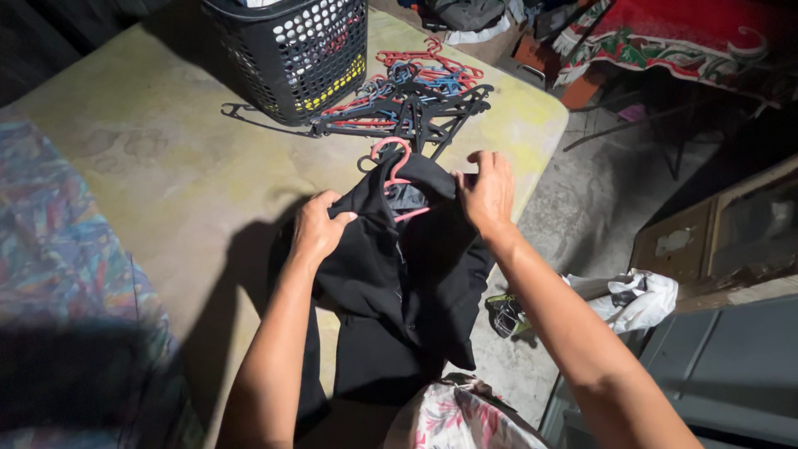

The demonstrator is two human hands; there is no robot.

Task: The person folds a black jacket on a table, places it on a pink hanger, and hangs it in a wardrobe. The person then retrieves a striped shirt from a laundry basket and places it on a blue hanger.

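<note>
- At frame centre, a person's left hand (318, 227) pinches one shoulder of a black fabric garment (399, 283), its grip clenched on the cloth.
- The right hand (486, 193) grasps the garment's other shoulder, fingers curled over the collar edge.
- A pink plastic hanger (392, 166) sits inside the neck, its hook poking out above between the two hands.
- The garment lies on a pale yellow bench (166, 158), its lower part hanging over the near edge.
- Toward the top of the frame, a heap of red, blue and black plastic hangers (407, 96) rests just beside a black perforated laundry basket (295, 54).
</note>
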